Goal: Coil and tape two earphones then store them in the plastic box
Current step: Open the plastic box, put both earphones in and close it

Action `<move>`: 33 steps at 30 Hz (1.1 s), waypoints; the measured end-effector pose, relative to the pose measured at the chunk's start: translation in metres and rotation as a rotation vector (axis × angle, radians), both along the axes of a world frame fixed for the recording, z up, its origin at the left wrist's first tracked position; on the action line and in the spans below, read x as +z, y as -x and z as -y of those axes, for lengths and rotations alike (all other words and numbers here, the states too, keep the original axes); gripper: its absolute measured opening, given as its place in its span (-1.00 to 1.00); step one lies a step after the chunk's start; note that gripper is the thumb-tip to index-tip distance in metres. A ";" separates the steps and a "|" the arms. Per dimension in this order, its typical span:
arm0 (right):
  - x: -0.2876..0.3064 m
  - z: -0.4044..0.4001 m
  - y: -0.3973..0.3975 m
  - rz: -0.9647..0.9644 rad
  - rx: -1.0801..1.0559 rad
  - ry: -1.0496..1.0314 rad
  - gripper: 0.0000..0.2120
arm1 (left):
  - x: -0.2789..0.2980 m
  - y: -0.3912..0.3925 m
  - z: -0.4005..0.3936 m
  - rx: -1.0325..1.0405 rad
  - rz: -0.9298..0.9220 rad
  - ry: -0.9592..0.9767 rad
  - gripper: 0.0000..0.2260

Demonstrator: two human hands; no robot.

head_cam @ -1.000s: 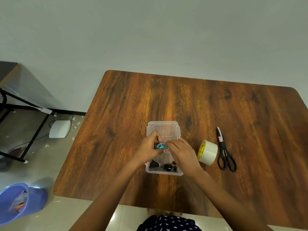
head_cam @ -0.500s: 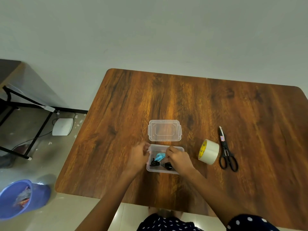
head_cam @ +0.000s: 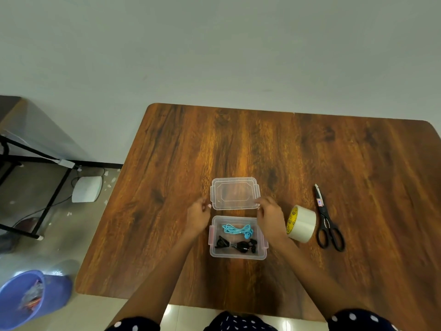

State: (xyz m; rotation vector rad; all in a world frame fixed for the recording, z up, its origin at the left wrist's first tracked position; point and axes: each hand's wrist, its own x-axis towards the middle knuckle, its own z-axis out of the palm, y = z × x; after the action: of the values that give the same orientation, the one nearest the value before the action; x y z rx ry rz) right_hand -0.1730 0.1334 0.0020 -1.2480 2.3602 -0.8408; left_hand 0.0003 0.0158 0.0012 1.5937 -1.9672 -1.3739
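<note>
An open clear plastic box (head_cam: 213, 244) stands near the table's front edge. Inside it lie a coiled blue earphone (head_cam: 237, 230) toward the back and a coiled black earphone (head_cam: 236, 244) toward the front. The clear lid (head_cam: 235, 193) lies flat on the table just behind the box. My left hand (head_cam: 198, 215) is at the lid's near left corner with curled fingertips right at its edge. My right hand (head_cam: 269, 216) has its fingers on the lid's near right corner.
A roll of tape (head_cam: 301, 223) lies right of the box, with black scissors (head_cam: 328, 223) beyond it. The wooden table (head_cam: 310, 151) stretches back to a pale wall. On the floor at left are a blue bucket (head_cam: 28, 299) and a white device (head_cam: 87, 189).
Both hands have left the blue earphone in the box and moved back to the lid's near corners. The camera view has shifted slightly.
</note>
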 end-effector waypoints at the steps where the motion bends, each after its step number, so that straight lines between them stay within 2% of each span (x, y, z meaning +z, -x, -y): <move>1: -0.002 0.007 0.004 0.048 -0.042 -0.056 -0.71 | 0.000 0.003 0.002 -0.011 -0.004 -0.027 -0.69; 4: -0.011 0.021 0.011 0.184 -0.074 -0.230 -0.66 | -0.002 0.010 0.007 -0.016 -0.052 -0.118 -0.66; 7: -0.013 0.027 0.013 0.212 -0.001 -0.268 -0.63 | -0.001 0.015 0.010 0.053 -0.148 -0.222 -0.64; 12: 0.003 0.013 0.017 0.179 -0.061 -0.078 -0.55 | 0.004 0.002 0.013 0.059 -0.199 -0.100 -0.65; 16: 0.030 -0.015 0.015 0.197 -0.042 0.215 -0.76 | 0.032 -0.014 0.000 0.062 -0.219 0.081 -0.67; 19: 0.051 -0.036 0.009 0.231 0.011 0.269 -0.94 | 0.055 -0.026 -0.015 0.068 -0.295 0.182 -0.72; 21: 0.057 -0.047 0.005 0.259 0.000 0.256 -0.95 | 0.061 -0.032 -0.023 0.060 -0.323 0.186 -0.77; 24: 0.056 -0.060 0.001 0.292 -0.043 0.186 -0.90 | 0.058 -0.038 -0.036 0.039 -0.296 0.126 -0.80; 28: 0.038 -0.065 -0.007 0.440 -0.168 0.092 -0.88 | 0.035 -0.042 -0.049 0.088 -0.171 0.048 -0.81; 33: 0.020 -0.063 -0.017 0.394 -0.274 0.034 -0.87 | 0.015 -0.037 -0.062 0.163 -0.047 0.000 -0.86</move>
State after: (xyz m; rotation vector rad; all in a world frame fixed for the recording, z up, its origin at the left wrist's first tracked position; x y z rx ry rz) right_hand -0.1561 0.1964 0.0215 -0.6947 2.2212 -1.1001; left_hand 0.0369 0.0777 0.0158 1.6655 -1.7682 -1.3356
